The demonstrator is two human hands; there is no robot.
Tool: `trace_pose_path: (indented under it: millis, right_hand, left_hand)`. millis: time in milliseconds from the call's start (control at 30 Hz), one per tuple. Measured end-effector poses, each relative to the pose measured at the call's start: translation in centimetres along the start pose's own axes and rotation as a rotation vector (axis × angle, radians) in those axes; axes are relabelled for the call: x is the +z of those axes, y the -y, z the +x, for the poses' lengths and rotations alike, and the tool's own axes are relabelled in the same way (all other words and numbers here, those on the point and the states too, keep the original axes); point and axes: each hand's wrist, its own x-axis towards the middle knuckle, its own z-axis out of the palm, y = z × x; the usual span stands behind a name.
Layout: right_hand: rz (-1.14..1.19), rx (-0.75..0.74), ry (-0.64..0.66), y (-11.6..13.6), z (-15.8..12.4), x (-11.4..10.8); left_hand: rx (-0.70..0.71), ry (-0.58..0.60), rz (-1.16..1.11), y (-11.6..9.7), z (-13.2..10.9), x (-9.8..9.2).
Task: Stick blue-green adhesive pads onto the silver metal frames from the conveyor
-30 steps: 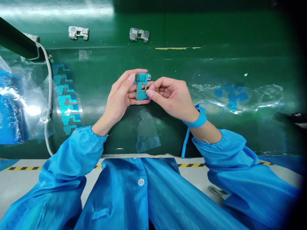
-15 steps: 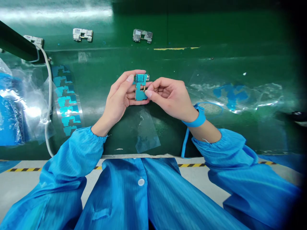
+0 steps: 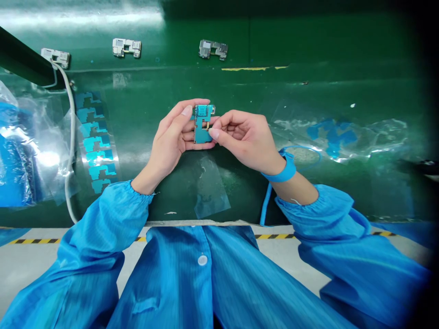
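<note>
Grip of the left hand (image 3: 168,137) is closed on the small board (image 3: 201,136) in the head view, with fingers under it and the thumb by one edge. It is held above the tabletop (image 3: 154,82). The right hand (image 3: 247,135) has its thumb and pointing finger close together at the other edge; I cannot tell if they pinch anything. The board looks light, stiff and flat, and its little parts could likely break, so its edges seem the best place to hold. Its smooth blue top might be slippery. Its back is hidden, and the right fingertips cover some of its side. One far board (image 3: 63,58) is partly behind the cable (image 3: 72,123).
</note>
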Motion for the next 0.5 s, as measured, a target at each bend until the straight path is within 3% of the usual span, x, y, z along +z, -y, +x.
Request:
trace_pose_path:
  millis: [500]
  right_hand:
    - [-0.018, 0.015, -0.004, -0.04, 0.01, -0.01]
  left_hand:
    - [0.009, 0.009, 0.006, 0.16, 0.09, -0.06]
